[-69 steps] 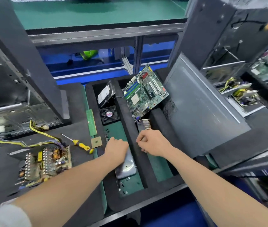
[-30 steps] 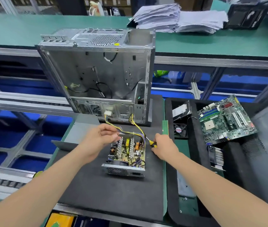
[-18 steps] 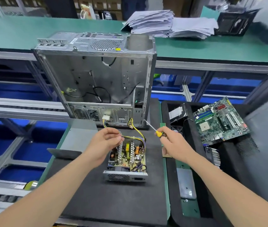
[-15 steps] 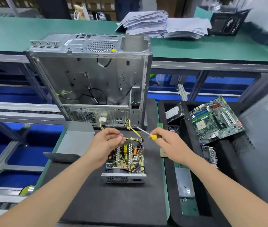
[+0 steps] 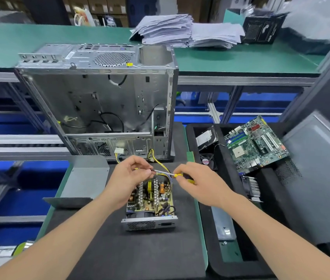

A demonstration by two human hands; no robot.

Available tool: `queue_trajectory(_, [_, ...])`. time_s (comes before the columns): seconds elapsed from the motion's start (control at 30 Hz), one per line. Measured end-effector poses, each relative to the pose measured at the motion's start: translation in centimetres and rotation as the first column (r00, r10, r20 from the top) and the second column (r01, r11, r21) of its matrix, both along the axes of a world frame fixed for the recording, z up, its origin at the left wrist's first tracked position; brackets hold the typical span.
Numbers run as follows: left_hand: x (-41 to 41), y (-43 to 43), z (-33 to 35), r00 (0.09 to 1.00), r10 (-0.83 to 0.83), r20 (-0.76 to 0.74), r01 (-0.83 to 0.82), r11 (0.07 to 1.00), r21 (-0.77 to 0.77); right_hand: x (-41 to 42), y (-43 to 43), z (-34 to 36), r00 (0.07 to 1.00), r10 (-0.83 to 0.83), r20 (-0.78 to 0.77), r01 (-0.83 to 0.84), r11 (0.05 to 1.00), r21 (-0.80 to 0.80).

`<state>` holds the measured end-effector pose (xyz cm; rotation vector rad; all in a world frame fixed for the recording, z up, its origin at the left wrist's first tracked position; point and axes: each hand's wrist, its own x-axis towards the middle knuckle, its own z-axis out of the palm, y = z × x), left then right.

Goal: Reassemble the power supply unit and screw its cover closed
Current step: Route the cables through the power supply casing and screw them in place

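— PSU (image 5: 150,201) status?
— Open, board exposed, sitting on black mat (image 5: 119,249). Cover (image 5: 83,178) is off, lying just beside it at 9 o'clock.
— Hands?
— Right hand (image 5: 198,182) curled round yellow handle of screwdriver (image 5: 175,175). Left hand (image 5: 127,178) pinches the shaft tip in its fingertips; can't tell if there's a screw on it. Both are over PSU's 12 o'clock edge.
— Surroundings?
— Computer case (image 5: 99,102) at 12, side open. Motherboard (image 5: 255,144) at 2.
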<state>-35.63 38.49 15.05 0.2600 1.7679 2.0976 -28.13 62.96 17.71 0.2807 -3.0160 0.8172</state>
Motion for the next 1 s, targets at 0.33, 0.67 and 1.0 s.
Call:
queue_trajectory(0.33, [0.3, -0.5, 0.4, 0.971, -0.057, -0.230, -0.006, 0.964, -0.265, 0.4, -0.5, 0.8, 0.989, 0.110, -0.095, -0.095, 0.984, 0.152])
queue_trajectory(0.67, [0.5, -1.4, 0.1, 0.986, -0.093, -0.141, 0.068, 0.983, -0.170, -0.2, -0.1, -0.3, 0.993, 0.031, 0.113, -0.018, 0.993, -0.113])
queue_trajectory(1.0, [3.8, -3.3, -0.1, 0.633, -0.765, -0.122, 0.052, 0.199, -0.979, 0.9, -1.6, -2.5, 0.918, 0.050, 0.393, 0.114, 0.917, -0.383])
